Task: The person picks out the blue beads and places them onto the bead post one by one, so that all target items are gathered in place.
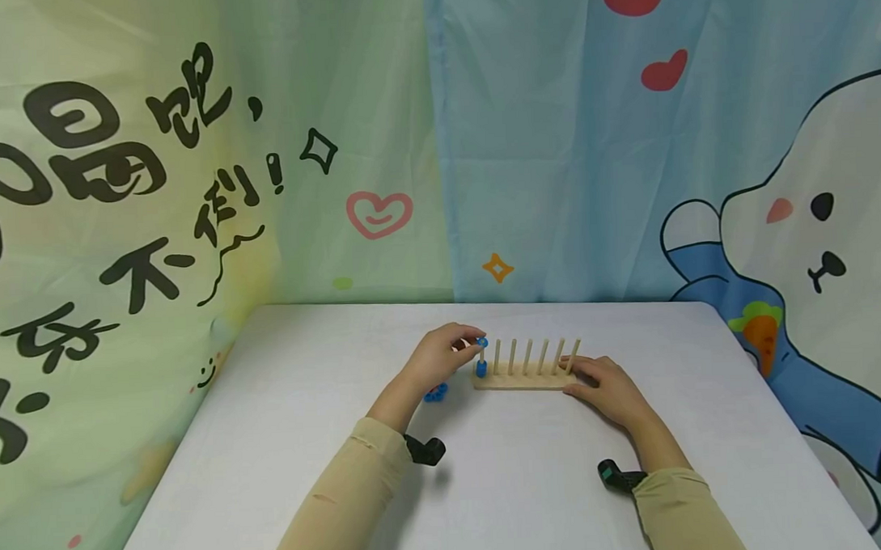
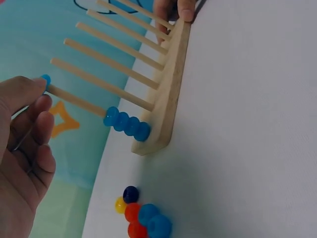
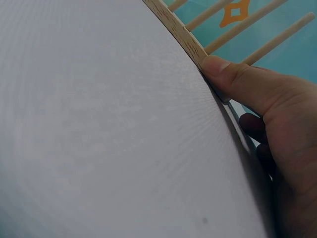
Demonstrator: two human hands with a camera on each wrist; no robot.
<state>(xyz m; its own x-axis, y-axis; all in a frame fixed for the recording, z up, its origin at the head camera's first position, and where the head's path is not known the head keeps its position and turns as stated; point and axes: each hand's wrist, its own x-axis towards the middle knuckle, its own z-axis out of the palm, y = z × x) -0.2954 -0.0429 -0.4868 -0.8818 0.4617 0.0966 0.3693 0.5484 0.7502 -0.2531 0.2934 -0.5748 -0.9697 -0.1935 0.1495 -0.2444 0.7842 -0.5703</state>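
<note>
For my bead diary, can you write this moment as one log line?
Left hand: pinches blue bead at tip of end peg; right hand: holds wooden base; on peg: four blue beads; on table: loose beads

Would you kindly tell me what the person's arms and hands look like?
The left sleeve and right sleeve are plain tan, ending short of the hands. Near each cuff sits a small black device; the right device shows a green patch, the left device none. The left hand and right hand wear no gloves.
</note>
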